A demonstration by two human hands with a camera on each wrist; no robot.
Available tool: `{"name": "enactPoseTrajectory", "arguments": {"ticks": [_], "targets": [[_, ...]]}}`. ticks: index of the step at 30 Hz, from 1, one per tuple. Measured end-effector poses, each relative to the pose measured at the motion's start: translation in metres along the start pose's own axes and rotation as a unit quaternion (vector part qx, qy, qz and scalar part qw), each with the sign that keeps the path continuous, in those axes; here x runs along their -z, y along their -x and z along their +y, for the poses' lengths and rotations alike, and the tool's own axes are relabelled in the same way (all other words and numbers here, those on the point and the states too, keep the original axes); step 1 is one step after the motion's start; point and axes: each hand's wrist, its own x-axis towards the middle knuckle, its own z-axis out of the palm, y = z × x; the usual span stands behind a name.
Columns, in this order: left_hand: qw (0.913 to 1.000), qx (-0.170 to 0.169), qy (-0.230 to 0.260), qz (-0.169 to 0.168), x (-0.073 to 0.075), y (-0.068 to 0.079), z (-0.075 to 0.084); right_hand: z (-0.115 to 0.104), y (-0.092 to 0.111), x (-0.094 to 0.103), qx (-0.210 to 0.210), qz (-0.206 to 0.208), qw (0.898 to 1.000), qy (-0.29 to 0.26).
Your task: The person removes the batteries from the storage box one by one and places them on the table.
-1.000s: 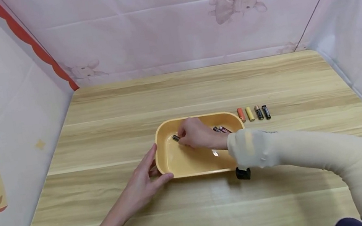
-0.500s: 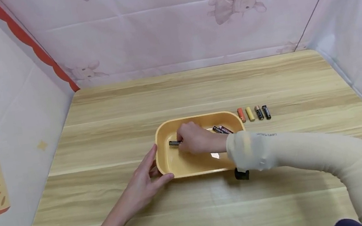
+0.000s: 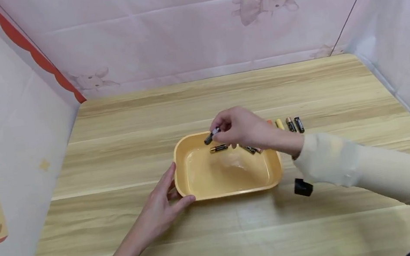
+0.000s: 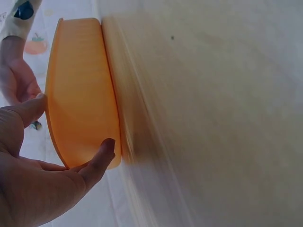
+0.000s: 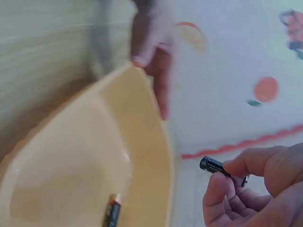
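Note:
In the head view a shallow yellow plastic tray (image 3: 212,181) stands on the wooden table. My left hand (image 3: 160,204) grips its left end, thumb at the front rim and fingers against the outer wall. Above the tray's back rim, my right hand (image 3: 242,127) pinches a small black battery (image 5: 211,165) between thumb and fingers. Below it, a black battery with a copper end (image 3: 219,148) lies in the tray. More dark batteries (image 3: 250,149) lie at the tray's back right, partly hidden by my right hand.
Right of the tray, a row of batteries lies on the table: an orange one (image 3: 269,122) partly covered by my wrist, a yellow one (image 3: 279,124), a black-and-copper one (image 3: 290,124) and a black one (image 3: 299,125). Printed cloth walls (image 3: 185,43) enclose the table.
My right hand has risen from inside the tray toward the back right, carrying a battery. The copper-ended battery in the tray has come into view. My left hand stays put.

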Motion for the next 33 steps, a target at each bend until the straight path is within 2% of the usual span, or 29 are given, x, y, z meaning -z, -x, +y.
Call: {"name": "enactPoseTrajectory", "arguments": {"ticks": [3,7,11,16,24,29,33], "targets": [[1.0,-0.001,0.002,0.0,0.0,0.0,0.0,0.002,0.011,0.019,-0.015,0.006,0.998,-0.062],[1.0,-0.001,0.001,0.001,0.0,0.002,0.0,0.009,0.027,0.044,-0.021,0.016,0.989,-0.143],[1.0,0.002,0.001,0.0,0.001,0.003,0.0,0.017,0.044,0.066,0.007,0.008,0.978,-0.211],[1.0,0.002,0.003,0.0,0.002,0.005,0.001,0.027,0.066,0.091,0.073,0.003,0.955,-0.287],[1.0,0.002,0.005,-0.001,0.002,0.007,0.001,0.053,0.093,0.121,0.138,0.07,0.925,-0.348],[1.0,0.003,0.005,0.0,0.002,0.007,0.002,0.078,0.102,0.136,0.122,0.104,0.915,-0.371],[1.0,0.009,0.001,0.003,0.001,0.008,0.002,0.098,0.104,0.142,0.068,0.14,0.92,-0.361]]}}
